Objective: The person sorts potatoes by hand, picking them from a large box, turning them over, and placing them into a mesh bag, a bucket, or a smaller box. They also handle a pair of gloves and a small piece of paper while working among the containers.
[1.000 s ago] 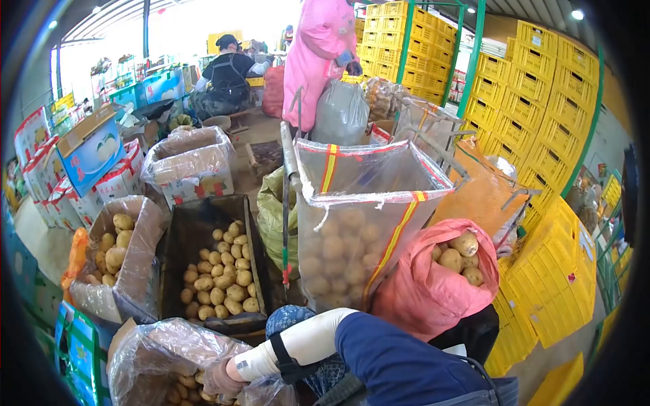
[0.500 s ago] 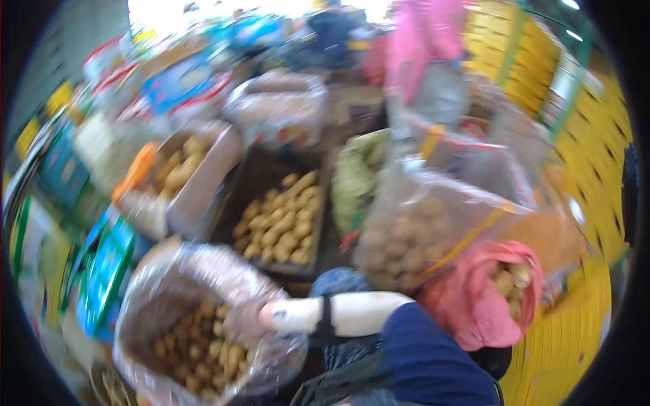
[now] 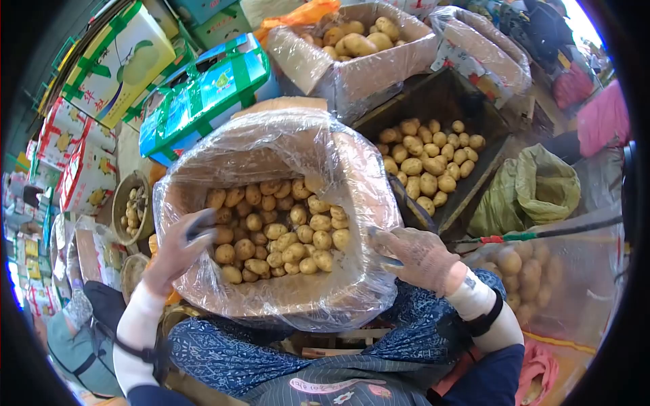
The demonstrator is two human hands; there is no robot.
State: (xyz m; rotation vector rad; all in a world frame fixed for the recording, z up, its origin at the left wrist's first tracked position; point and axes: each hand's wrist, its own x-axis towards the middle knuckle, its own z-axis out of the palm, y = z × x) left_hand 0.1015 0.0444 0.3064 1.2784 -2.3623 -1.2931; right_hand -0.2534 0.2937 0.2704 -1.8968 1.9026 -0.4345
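Observation:
A cardboard box (image 3: 365, 183) lined with clear plastic sits in front of my knees, with many small potatoes (image 3: 274, 230) inside. My left hand (image 3: 179, 249), in a glove with grey fingertips, hovers over the box's left rim, thumb and fingers apart. Beyond the opposite rim, my gloved right hand (image 3: 420, 256) points inward with its fingers stretched out, fingertips right at the plastic liner (image 3: 369, 203). Neither hand shows a potato in it.
Behind the box, a dark crate (image 3: 481, 115) holds more potatoes, and another carton (image 3: 386, 68) has larger ones. A green sack (image 3: 528, 193) and a clear bag of potatoes (image 3: 521, 277) stand to the right. Blue-green cartons (image 3: 210, 95) and a basket (image 3: 132, 206) are on the left.
My view has swung down and left onto the lined box. My right hand has moved from over the potatoes to the right rim; my left hand has come into view.

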